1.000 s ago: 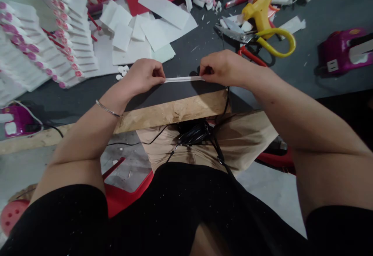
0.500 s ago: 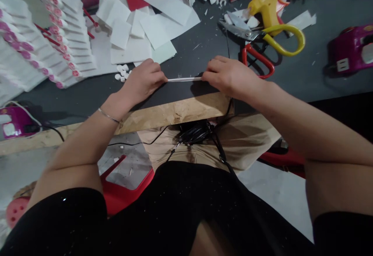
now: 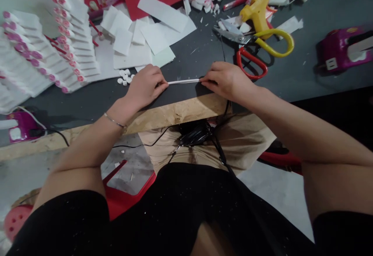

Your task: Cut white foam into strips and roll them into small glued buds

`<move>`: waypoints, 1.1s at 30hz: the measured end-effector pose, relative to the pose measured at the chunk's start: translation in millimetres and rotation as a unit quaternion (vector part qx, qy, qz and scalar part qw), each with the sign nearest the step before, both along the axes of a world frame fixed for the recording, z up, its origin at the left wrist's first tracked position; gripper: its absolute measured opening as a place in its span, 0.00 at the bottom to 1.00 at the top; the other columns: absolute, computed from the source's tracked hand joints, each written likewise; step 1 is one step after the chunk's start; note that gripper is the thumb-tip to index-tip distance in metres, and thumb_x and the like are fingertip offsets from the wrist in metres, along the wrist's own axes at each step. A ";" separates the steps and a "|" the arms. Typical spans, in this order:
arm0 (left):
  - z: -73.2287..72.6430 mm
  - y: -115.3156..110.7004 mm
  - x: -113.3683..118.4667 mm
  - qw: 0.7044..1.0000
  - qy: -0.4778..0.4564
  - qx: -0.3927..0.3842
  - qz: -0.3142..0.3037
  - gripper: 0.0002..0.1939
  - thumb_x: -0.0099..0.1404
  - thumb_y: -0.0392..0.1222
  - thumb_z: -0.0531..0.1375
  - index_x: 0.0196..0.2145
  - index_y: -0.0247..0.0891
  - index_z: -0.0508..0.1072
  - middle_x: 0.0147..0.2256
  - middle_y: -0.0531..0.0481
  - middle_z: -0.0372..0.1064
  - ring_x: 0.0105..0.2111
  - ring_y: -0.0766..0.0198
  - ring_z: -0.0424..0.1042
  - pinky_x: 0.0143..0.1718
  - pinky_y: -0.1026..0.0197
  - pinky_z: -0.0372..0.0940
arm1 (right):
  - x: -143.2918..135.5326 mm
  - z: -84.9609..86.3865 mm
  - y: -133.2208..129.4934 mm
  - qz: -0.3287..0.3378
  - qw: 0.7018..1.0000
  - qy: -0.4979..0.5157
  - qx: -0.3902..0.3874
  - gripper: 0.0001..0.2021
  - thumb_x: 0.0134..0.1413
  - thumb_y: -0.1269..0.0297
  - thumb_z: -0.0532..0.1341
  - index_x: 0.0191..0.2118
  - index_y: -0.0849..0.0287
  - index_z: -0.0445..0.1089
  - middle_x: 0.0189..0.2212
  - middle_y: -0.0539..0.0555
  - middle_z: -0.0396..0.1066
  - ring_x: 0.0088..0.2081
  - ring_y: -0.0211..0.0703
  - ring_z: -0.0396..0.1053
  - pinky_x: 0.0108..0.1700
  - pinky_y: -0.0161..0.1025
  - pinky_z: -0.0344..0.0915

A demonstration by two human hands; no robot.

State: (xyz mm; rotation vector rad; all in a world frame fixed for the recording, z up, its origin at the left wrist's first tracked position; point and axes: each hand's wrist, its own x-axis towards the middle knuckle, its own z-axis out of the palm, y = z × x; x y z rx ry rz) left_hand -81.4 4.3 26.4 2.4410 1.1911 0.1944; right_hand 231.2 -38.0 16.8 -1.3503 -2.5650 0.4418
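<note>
Currently | left hand (image 3: 145, 87) and right hand (image 3: 229, 80): each pinching an end of a thin white strip (image 3: 184, 81) | strip: between them, near front edge of surface (image 3: 186, 68) | scissors (image 3: 243, 39): beyond right hand

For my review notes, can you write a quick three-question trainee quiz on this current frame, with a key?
1. What is stretched between the left hand and the right hand?
2. True or false: the scissors lie nearer the left hand than the right hand.
3. Which of these lies closest to the left hand?
A) the yellow tool
B) the small white pieces
C) the red sheet

Key:
1. A thin white strip, pinched by the fingers at both ends.
2. False; they lie just beyond the right hand.
3. B
</note>
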 end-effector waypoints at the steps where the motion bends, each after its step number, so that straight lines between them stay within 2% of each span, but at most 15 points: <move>1: 0.4 2.0 2.6 1.000 -0.003 -0.010 0.015 0.09 0.72 0.44 0.60 0.36 0.39 0.78 0.40 0.43 0.74 0.50 0.49 0.72 0.56 0.46 0.68 | 0.1 -2.0 4.6 -0.016 1.000 0.021 -0.013 0.16 0.74 0.61 0.55 0.45 0.56 0.82 0.43 0.62 0.78 0.47 0.56 0.74 0.50 0.51 0.70; 4: 3.2 11.2 9.6 0.997 -0.006 -0.061 0.047 0.05 0.66 0.43 0.65 0.34 0.40 0.78 0.36 0.47 0.73 0.42 0.55 0.73 0.50 0.52 0.69 | -2.0 -7.3 19.1 -0.043 0.997 0.041 -0.046 0.10 0.69 0.61 0.63 0.42 0.56 0.82 0.40 0.59 0.79 0.43 0.52 0.74 0.47 0.46 0.69; 7: 9.2 19.7 14.4 0.991 0.007 -0.107 0.079 0.03 0.62 0.41 0.68 0.33 0.42 0.77 0.30 0.50 0.72 0.34 0.58 0.71 0.44 0.54 0.67 | -9.4 -8.2 30.4 -0.088 0.995 0.008 -0.053 0.05 0.62 0.64 0.69 0.40 0.57 0.82 0.37 0.57 0.80 0.41 0.51 0.75 0.45 0.45 0.68; 9: 14.1 22.2 17.4 0.989 0.028 -0.116 0.085 0.03 0.60 0.40 0.67 0.31 0.43 0.76 0.28 0.51 0.71 0.32 0.58 0.70 0.42 0.54 0.65 | -16.0 -4.9 35.3 -0.107 0.992 -0.028 -0.064 0.05 0.59 0.65 0.71 0.40 0.58 0.82 0.37 0.57 0.80 0.41 0.52 0.76 0.44 0.45 0.67; 13: 21.1 17.9 23.2 0.990 0.060 -0.112 0.065 0.06 0.58 0.38 0.64 0.25 0.44 0.71 0.25 0.49 0.70 0.31 0.55 0.71 0.41 0.54 0.65 | -27.1 7.9 36.0 -0.093 0.988 -0.090 -0.083 0.03 0.60 0.66 0.70 0.38 0.59 0.81 0.38 0.61 0.80 0.42 0.53 0.76 0.43 0.45 0.66; 17: 22.3 3.7 24.9 0.995 0.042 -0.066 0.068 0.07 0.59 0.35 0.63 0.27 0.44 0.69 0.28 0.47 0.73 0.34 0.53 0.72 0.42 0.54 0.65 | -31.2 18.7 21.6 -0.077 0.988 -0.124 -0.048 0.09 0.65 0.68 0.63 0.45 0.63 0.80 0.45 0.67 0.81 0.45 0.54 0.76 0.42 0.43 0.64; 21: 23.7 -7.4 22.7 0.995 0.002 -0.076 0.068 0.04 0.63 0.36 0.61 0.35 0.43 0.75 0.33 0.47 0.76 0.38 0.54 0.74 0.45 0.55 0.67 | -24.1 24.1 12.0 -0.095 0.993 -0.053 -0.046 0.12 0.64 0.70 0.61 0.51 0.61 0.77 0.43 0.62 0.83 0.41 0.50 0.77 0.40 0.40 0.63; 24: 28.2 -7.8 24.6 0.990 -0.044 -0.106 0.079 0.03 0.63 0.38 0.62 0.35 0.42 0.76 0.36 0.47 0.78 0.39 0.55 0.74 0.47 0.55 0.67 | -12.1 31.7 21.9 -0.076 0.996 0.014 -0.044 0.10 0.61 0.72 0.62 0.46 0.59 0.79 0.43 0.59 0.83 0.42 0.48 0.77 0.43 0.40 0.65; 27: 33.9 -4.0 35.0 0.967 -0.139 -0.165 0.134 0.02 0.65 0.37 0.61 0.34 0.41 0.72 0.36 0.48 0.79 0.38 0.58 0.75 0.46 0.56 0.67 | -3.4 44.9 43.6 -0.090 0.992 0.083 -0.026 0.06 0.59 0.71 0.64 0.39 0.60 0.79 0.39 0.57 0.82 0.40 0.47 0.76 0.44 0.41 0.66; 29: 36.7 -0.1 46.9 0.939 -0.212 -0.216 0.165 0.04 0.68 0.36 0.58 0.34 0.42 0.67 0.34 0.50 0.78 0.34 0.62 0.74 0.42 0.58 0.66 | -4.3 54.0 60.2 -0.151 0.973 0.169 -0.034 0.04 0.58 0.72 0.65 0.36 0.59 0.78 0.34 0.54 0.81 0.36 0.44 0.74 0.42 0.40 0.66; 30: 37.5 2.3 53.8 0.925 -0.239 -0.237 0.176 0.05 0.69 0.35 0.57 0.34 0.43 0.64 0.32 0.52 0.76 0.31 0.64 0.72 0.39 0.60 0.64 | -7.0 57.7 68.2 -0.185 0.954 0.228 -0.053 0.03 0.58 0.72 0.66 0.35 0.58 0.77 0.32 0.52 0.80 0.34 0.42 0.72 0.41 0.40 0.66; 31: 38.0 5.1 60.9 0.914 -0.260 -0.249 0.188 0.06 0.69 0.35 0.56 0.34 0.43 0.63 0.30 0.54 0.73 0.28 0.66 0.69 0.36 0.61 0.61 | -11.1 60.3 75.9 -0.215 0.927 0.297 -0.083 0.05 0.59 0.73 0.66 0.33 0.57 0.76 0.29 0.51 0.78 0.32 0.41 0.71 0.39 0.39 0.67; 33: 37.8 11.7 74.1 0.901 -0.283 -0.251 0.212 0.07 0.69 0.33 0.54 0.34 0.44 0.61 0.26 0.58 0.64 0.24 0.67 0.61 0.31 0.62 0.56 | -21.7 62.2 89.5 -0.254 0.844 0.446 -0.158 0.09 0.62 0.74 0.65 0.30 0.56 0.73 0.27 0.49 0.77 0.29 0.37 0.71 0.36 0.36 0.68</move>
